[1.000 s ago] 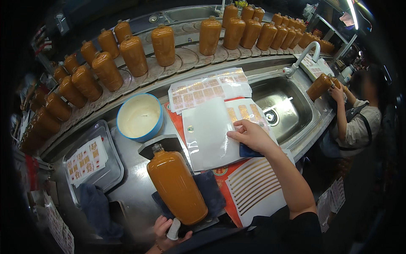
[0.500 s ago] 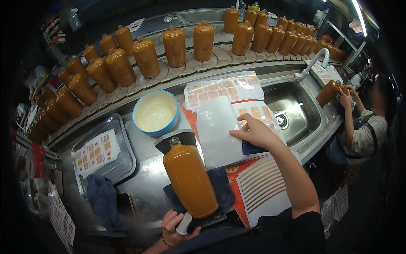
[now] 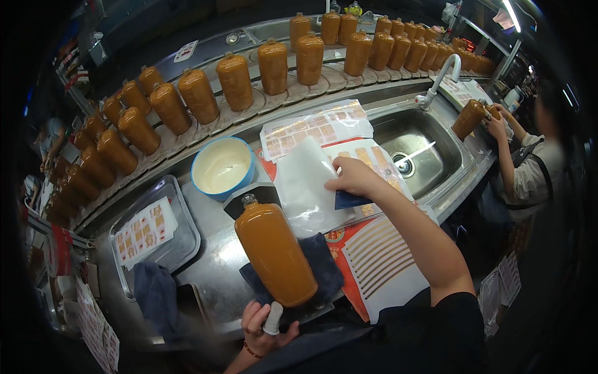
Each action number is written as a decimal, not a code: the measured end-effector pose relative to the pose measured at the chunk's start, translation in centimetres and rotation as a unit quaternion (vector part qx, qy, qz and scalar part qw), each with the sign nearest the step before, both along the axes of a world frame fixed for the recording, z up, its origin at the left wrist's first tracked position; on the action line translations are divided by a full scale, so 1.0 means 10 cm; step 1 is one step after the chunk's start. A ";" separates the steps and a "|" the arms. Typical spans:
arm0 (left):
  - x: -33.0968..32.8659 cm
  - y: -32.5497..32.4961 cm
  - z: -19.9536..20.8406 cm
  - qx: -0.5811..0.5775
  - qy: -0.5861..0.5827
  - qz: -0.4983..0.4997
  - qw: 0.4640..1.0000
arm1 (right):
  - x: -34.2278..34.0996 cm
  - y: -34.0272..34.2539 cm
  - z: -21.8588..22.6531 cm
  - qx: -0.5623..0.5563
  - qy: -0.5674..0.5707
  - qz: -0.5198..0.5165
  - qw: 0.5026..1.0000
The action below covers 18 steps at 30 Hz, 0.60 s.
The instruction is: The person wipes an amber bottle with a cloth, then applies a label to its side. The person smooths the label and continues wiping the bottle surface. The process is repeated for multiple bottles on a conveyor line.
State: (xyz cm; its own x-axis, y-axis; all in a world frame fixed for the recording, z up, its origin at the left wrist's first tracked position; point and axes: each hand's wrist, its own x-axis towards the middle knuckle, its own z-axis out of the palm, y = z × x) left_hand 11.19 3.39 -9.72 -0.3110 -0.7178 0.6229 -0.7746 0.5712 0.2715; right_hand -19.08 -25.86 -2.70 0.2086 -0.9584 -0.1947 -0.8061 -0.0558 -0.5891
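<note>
My right hand (image 3: 360, 178) pinches the right edge of a glossy white sheet (image 3: 305, 184), which lifts and bends over a sheet of gold stickers (image 3: 375, 163). Beneath that hand shows a dark blue piece (image 3: 350, 200). An orange-brown glass bottle (image 3: 274, 254) lies tilted on a dark blue cloth (image 3: 324, 265), its clear neck resting at a grey angled holder (image 3: 265, 193). By the bottle's base is my left hand (image 3: 266, 329), fingers partly curled but apart, with a white cover on one finger. Nothing shows in its grasp.
A blue-rimmed bowl (image 3: 223, 167) stands beyond the bottle, and a clear tray (image 3: 187, 240) with sticker sheets lies left. Striped gold strips (image 3: 383, 262) are at right, by a sink (image 3: 417, 146) with a faucet (image 3: 443, 81). Several bottles line a belt (image 3: 249, 115). Another person (image 3: 529, 149) handles a bottle.
The fingers of my right hand have closed on the sheet's edge and raised it from the stickers. Bottles on the belt have shifted relative to the bowl. My view has moved slightly.
</note>
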 end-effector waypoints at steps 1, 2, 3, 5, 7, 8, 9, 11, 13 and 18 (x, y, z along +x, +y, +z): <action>-0.03 0.00 -0.01 0.003 0.010 0.006 1.000 | 0.01 0.01 0.00 -0.056 0.013 0.014 0.998; -0.07 0.00 -0.01 0.006 0.021 0.011 1.000 | -0.06 0.09 0.03 -0.055 0.000 -0.012 0.998; -0.05 0.04 0.02 0.013 0.001 0.034 0.999 | 0.04 0.14 0.18 -0.047 -0.059 -0.030 0.997; 0.02 0.01 0.00 0.034 0.015 0.023 0.999 | 0.08 0.33 0.46 -0.029 -0.157 -0.084 0.984; 0.03 -0.02 0.07 0.070 0.028 0.023 0.997 | -0.16 0.55 0.67 -0.103 -0.230 -0.112 0.961; 0.04 -0.03 0.10 0.092 0.036 0.022 0.995 | -0.27 0.72 0.80 -0.139 -0.362 -0.121 0.914; 0.04 -0.03 0.11 0.110 0.044 0.018 0.993 | -0.53 0.89 0.92 -0.157 -0.354 -0.167 0.907; 0.05 -0.02 0.12 0.148 0.057 0.013 0.987 | -1.02 1.31 1.11 -0.229 -0.420 -0.241 0.845; 0.05 -0.01 0.14 0.159 0.076 0.007 0.984 | -1.85 1.75 0.98 -0.299 -0.376 -0.332 0.812; -0.06 -0.05 0.06 0.196 0.171 -0.010 0.966 | -3.90 3.38 0.15 -0.349 -0.322 -0.561 0.678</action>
